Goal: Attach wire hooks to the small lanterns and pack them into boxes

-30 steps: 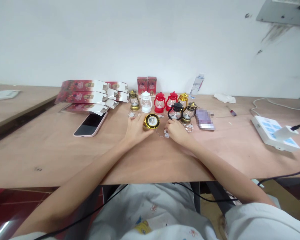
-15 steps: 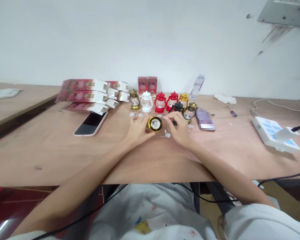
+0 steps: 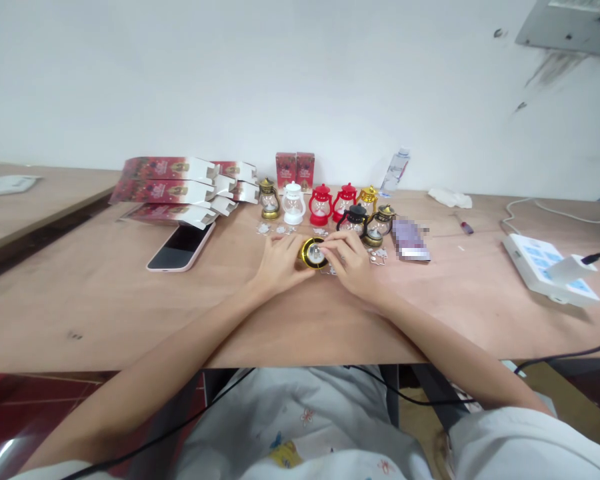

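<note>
Holding gold-rimmed piece (image 3: pixel 311 254) between thumb and fingers: left hand (image 3: pixel 279 263).

Both forearms (image 3: pixel 200 337) cross the desk's near edge (image 3: pixel 305 361), slanting inward. The left hand (image 3: pixel 280 262) curls in a grip; the right hand's (image 3: pixel 351 265) fingers bend toward it.

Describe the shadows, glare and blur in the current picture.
Head view: soft shadows on the table; head view: white glare streak on the shiny red surface, lower left; head view: purple item partly pixelated, gold round piece too soft for fine detail.
</note>
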A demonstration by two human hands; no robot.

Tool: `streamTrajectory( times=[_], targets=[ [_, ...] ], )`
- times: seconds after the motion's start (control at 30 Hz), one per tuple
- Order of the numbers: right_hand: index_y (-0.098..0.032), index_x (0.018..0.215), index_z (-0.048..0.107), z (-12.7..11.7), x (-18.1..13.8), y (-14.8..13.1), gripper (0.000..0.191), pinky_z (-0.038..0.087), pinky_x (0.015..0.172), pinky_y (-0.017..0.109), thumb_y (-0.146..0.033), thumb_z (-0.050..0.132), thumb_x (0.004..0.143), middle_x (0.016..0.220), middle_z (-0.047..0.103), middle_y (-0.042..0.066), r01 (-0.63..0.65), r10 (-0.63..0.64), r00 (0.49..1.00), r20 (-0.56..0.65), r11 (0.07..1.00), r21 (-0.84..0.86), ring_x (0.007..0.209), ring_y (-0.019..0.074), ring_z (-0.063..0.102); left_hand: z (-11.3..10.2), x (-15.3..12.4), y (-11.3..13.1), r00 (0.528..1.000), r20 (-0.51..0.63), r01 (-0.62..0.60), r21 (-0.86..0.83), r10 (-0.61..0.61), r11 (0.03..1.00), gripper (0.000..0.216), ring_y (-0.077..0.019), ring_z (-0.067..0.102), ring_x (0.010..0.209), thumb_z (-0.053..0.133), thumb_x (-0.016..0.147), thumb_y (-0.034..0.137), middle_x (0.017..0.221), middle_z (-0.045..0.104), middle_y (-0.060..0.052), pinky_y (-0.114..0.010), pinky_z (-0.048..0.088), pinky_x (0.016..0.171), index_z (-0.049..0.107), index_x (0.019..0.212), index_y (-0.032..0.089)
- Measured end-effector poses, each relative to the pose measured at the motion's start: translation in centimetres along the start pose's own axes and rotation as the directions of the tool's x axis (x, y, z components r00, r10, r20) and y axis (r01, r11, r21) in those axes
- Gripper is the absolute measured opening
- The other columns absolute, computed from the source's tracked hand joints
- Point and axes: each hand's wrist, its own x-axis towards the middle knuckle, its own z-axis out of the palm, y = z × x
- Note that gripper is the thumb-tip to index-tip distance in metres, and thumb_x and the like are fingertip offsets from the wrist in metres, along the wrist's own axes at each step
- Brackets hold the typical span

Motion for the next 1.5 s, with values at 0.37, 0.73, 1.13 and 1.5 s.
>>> streamTrajectory(
  times=[0.37,0.73,1.13,1.5],
  targets=[
    [-0.022,0.092,0.056,1.2,0.1,0.3,0.029,0.051,0.076,0.031,-0.038,0.072,0.075,0.089,0.063,0.001,-0.445,0.447,0.886,0.119,0.752,0.486,0.078,0.0136,0.060,0.4,-0.1,-0.7,0.996,-0.051,-0.073,0.022,0.074,0.997,0.038,-0.0269,0.061,0.100,0.061,0.077,0.041,0.108,0.068,-0.008,-0.038,0.031,0.083,0.055,0.108,0.020],
    [-0.022,0.093,0.054,0.5,0.9,2.1,0.017,0.051,0.079,0.029,-0.039,0.054,0.086,0.095,0.066,0.003,-0.456,0.474,0.874,0.104,0.730,0.509,0.089,0.0144,0.063,0.1,0.3,-0.8,0.985,-0.171,0.009,-0.008,-0.010,1.000,0.045,-0.0284,0.061,0.103,0.065,0.074,0.040,0.109,0.067,-0.009,-0.039,0.037,0.084,0.054,0.112,0.020],
    [-0.017,0.096,0.065,-2.9,2.1,3.3,0.038,0.051,0.066,0.023,-0.001,0.065,0.061,0.099,0.063,0.005,-0.298,0.192,0.661,0.725,0.954,0.018,0.082,0.0137,0.061,0.4,0.3,-2.0,0.939,-0.278,0.189,-0.074,-0.203,0.979,0.064,-0.0289,0.056,0.118,0.059,0.080,0.036,0.130,0.055,-0.014,-0.045,0.040,0.097,0.030,0.134,0.018],
    [-0.015,0.082,0.070,-2.1,1.9,3.8,0.009,0.050,0.067,0.024,-0.015,0.061,0.080,0.080,0.071,0.005,-0.198,0.101,0.710,0.696,0.978,0.060,0.070,0.0129,0.065,-0.1,0.4,-1.7,0.976,-0.149,0.168,0.039,-0.160,0.985,0.053,-0.0294,0.061,0.104,0.061,0.076,0.036,0.117,0.063,-0.013,-0.042,0.039,0.089,0.046,0.123,0.016]
  ],
)
